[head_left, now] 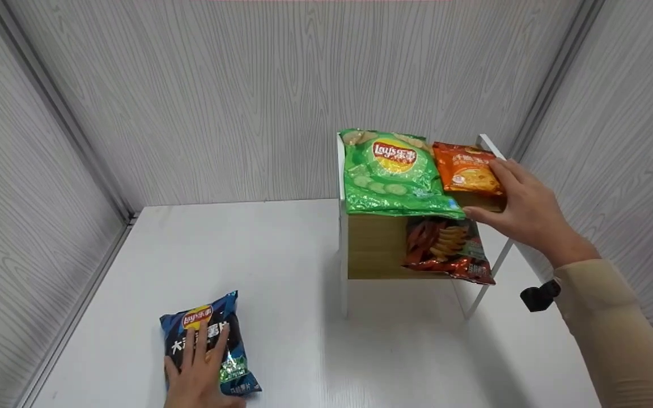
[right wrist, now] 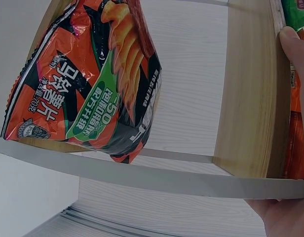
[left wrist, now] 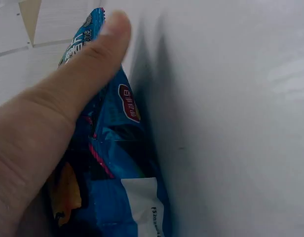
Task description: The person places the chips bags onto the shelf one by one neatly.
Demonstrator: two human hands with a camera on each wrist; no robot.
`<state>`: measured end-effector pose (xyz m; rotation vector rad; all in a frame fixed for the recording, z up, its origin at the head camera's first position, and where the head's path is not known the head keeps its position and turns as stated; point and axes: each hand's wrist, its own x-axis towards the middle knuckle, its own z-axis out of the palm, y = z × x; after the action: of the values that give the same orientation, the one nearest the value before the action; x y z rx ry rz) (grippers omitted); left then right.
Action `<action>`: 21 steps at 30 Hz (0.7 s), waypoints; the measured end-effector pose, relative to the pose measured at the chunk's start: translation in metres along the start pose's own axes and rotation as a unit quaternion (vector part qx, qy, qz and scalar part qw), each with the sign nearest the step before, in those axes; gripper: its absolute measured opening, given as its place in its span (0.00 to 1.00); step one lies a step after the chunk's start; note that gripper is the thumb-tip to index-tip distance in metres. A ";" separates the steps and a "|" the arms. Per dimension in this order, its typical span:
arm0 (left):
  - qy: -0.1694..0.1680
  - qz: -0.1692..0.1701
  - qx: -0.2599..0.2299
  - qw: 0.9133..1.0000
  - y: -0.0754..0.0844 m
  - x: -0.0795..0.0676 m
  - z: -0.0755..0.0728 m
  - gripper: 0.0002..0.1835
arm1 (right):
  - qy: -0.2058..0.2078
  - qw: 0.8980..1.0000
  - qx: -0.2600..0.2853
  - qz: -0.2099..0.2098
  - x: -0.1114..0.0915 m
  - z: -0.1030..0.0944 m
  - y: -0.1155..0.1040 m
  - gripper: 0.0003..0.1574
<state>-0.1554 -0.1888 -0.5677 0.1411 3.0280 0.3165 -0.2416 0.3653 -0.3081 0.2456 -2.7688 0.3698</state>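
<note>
My left hand rests with fingers spread on a dark blue Lay's chip bag lying on the white table. In the left wrist view, the thumb reaches over the bag's blue side. At the right, my right hand is at the top of a small shelf, its fingertips at the right edge of an orange snack packet. The thumb lies at the front edge of the upper board, close to the corner of a green Lay's bag. Part of the orange packet is hidden behind the hand.
The two-tier shelf has white side panels and wooden boards. On its lower tier a red and black chip bag leans out past the front edge. Pale wood-grain walls enclose the white table at the back and sides.
</note>
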 end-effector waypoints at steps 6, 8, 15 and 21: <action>0.015 0.007 -0.010 1.000 0.002 0.002 0.003 0.74 | -0.001 1.000 -0.003 0.002 0.000 -0.001 0.001 0.61; 0.010 0.005 -0.015 1.000 0.003 0.003 0.001 0.74 | -0.001 1.000 -0.003 0.004 -0.001 -0.002 0.001 0.61; 0.025 0.009 -0.015 1.000 0.004 0.001 -0.003 0.75 | -0.009 1.000 0.004 0.008 0.001 -0.002 0.001 0.62; 0.050 0.033 -0.021 0.998 0.009 0.001 -0.005 0.70 | -0.003 1.000 0.004 0.007 0.001 0.000 0.001 0.61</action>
<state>-0.1561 -0.1812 -0.5609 0.2294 3.1182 0.4033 -0.2422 0.3661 -0.3077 0.2288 -2.7775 0.3838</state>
